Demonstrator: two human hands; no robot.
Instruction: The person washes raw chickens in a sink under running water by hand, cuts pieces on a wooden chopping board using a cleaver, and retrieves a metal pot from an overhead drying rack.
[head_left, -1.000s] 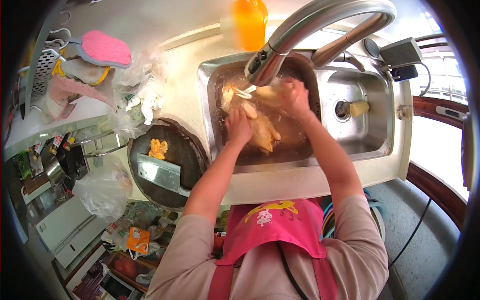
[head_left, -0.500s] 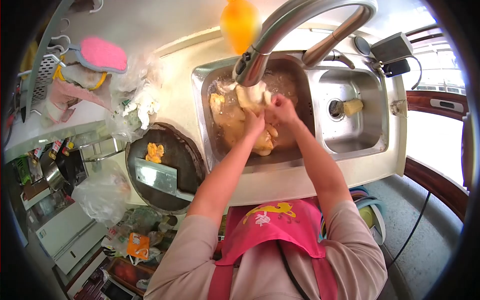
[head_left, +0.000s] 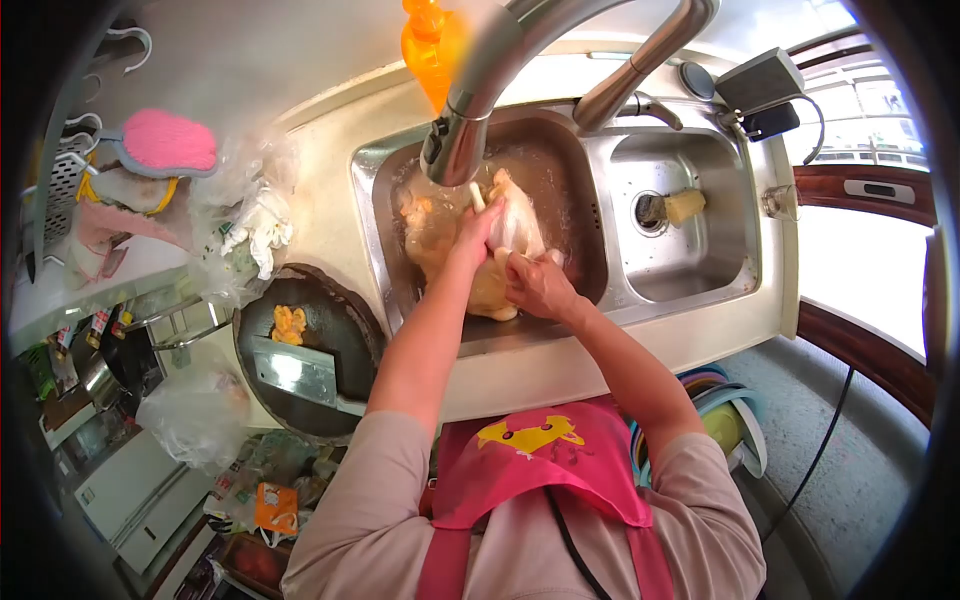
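A pale, plucked whole chicken (head_left: 518,222) lies partly in the water of the larger sink basin (head_left: 368,205). My left hand (head_left: 480,234) is closed around one side of it, with a leg end poking up past the fingers. Lower and to the right, my right hand (head_left: 540,286) grips another part of the bird with bent fingers. Just above the chicken hangs the head of the metal faucet (head_left: 457,145). A lump of yellowish tissue (head_left: 416,212) shows at the basin's left side.
On a round dark chopping board (head_left: 350,320) left of the sink lie a cleaver (head_left: 293,370) and yellow fat (head_left: 288,324). An orange bottle (head_left: 430,50) stands behind the basin. The smaller basin (head_left: 680,270) holds a yellowish block (head_left: 684,206). Plastic bags (head_left: 195,415) crowd the left.
The chicken has been turned and lifted, its pale body now higher between my hands. My right hand has moved down, and my left hand has shifted up along the bird. The view has shifted slightly.
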